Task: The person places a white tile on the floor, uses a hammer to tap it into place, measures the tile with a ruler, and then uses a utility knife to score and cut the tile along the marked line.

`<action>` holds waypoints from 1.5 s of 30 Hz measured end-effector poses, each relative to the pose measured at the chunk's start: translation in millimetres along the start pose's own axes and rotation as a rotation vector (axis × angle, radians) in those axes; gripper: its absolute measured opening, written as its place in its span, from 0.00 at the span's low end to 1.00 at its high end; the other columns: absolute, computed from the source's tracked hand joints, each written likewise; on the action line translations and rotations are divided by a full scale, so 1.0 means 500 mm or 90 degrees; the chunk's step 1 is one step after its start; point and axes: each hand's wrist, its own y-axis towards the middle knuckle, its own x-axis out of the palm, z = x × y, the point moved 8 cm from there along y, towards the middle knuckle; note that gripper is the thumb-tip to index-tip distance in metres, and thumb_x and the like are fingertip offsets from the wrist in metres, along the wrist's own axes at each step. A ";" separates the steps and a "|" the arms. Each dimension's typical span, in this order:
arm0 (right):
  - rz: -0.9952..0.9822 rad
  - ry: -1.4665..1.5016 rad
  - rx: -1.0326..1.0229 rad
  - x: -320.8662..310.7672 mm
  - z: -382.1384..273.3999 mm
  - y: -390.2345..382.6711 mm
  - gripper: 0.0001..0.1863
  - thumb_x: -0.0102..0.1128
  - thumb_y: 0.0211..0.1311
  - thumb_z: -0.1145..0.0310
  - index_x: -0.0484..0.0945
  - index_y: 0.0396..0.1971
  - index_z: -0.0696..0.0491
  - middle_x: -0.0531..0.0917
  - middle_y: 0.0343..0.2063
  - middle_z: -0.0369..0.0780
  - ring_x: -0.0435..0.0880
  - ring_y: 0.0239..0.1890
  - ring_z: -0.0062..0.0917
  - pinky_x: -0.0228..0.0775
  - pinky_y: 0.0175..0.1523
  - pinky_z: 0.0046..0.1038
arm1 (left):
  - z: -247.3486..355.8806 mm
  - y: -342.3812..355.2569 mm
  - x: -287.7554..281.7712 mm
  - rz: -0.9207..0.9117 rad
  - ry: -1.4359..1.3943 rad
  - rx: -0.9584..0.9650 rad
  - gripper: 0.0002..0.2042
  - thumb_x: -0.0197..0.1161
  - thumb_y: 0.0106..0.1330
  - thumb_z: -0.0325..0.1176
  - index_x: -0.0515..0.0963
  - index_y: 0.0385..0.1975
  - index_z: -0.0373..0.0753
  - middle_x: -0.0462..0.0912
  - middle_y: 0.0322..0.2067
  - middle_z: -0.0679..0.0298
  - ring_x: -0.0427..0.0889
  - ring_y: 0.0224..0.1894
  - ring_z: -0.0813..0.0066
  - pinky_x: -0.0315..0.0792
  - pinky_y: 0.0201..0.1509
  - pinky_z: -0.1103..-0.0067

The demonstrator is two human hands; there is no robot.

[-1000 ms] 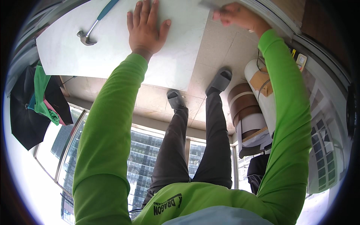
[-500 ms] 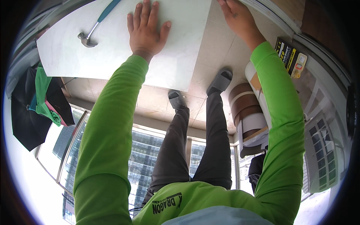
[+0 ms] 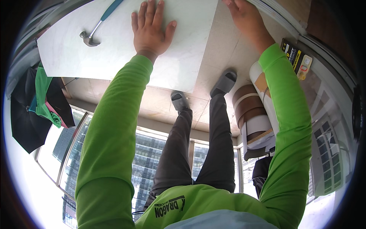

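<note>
My left hand (image 3: 151, 32) lies flat on a large white board (image 3: 179, 63), fingers spread and empty. Left of it on the same board rests a claw hammer (image 3: 91, 38), its metal head toward me and its teal handle running out of the top of the view. Past the board's right edge, at the top of the picture, is my right hand (image 3: 246, 19). Its fingers are drawn together and partly cut off by the picture's edge. Whatever they hold, if anything, is out of sight.
Brown and white rolls (image 3: 248, 107) stand right of my feet. A black and yellow box (image 3: 291, 55) lies beyond my right forearm. An open black umbrella (image 3: 28, 110) with green cloth is at the left. Windows (image 3: 152, 149) run behind me.
My left hand has shifted very slightly to the right on the board. My right hand and forearm have moved a little right and down. The hammer appears unmoved on the board.
</note>
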 end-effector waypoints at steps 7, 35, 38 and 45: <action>-0.130 -0.116 0.060 0.040 0.014 0.011 0.10 0.57 0.70 0.69 0.79 0.46 0.58 0.83 0.39 0.50 0.82 0.44 0.47 0.76 0.51 0.42 | 0.002 -0.003 -0.006 0.006 -0.023 0.007 0.37 0.48 0.73 0.53 0.55 0.77 0.37 0.52 0.78 0.49 0.49 0.79 0.45 0.39 0.80 0.51; 0.021 0.143 0.109 0.106 -0.036 -0.223 0.09 0.56 0.71 0.72 0.81 0.47 0.55 0.85 0.41 0.46 0.81 0.46 0.42 0.76 0.53 0.41 | 0.006 -0.007 0.002 0.034 0.019 0.036 0.33 0.45 0.74 0.46 0.55 0.76 0.37 0.52 0.78 0.50 0.50 0.79 0.46 0.41 0.80 0.53; 0.165 0.079 0.043 0.067 0.023 -0.099 0.11 0.56 0.72 0.71 0.80 0.47 0.60 0.84 0.43 0.54 0.81 0.48 0.52 0.74 0.56 0.44 | 0.010 0.006 -0.001 0.042 0.027 0.040 0.33 0.45 0.74 0.46 0.56 0.76 0.37 0.52 0.78 0.50 0.50 0.79 0.47 0.41 0.81 0.53; -0.013 0.055 0.026 0.137 -0.079 -0.245 0.13 0.60 0.64 0.76 0.81 0.49 0.50 0.79 0.32 0.43 0.77 0.38 0.42 0.73 0.46 0.41 | 0.001 -0.002 -0.001 0.047 0.019 0.030 0.33 0.45 0.74 0.46 0.56 0.76 0.38 0.52 0.78 0.51 0.49 0.80 0.48 0.39 0.81 0.54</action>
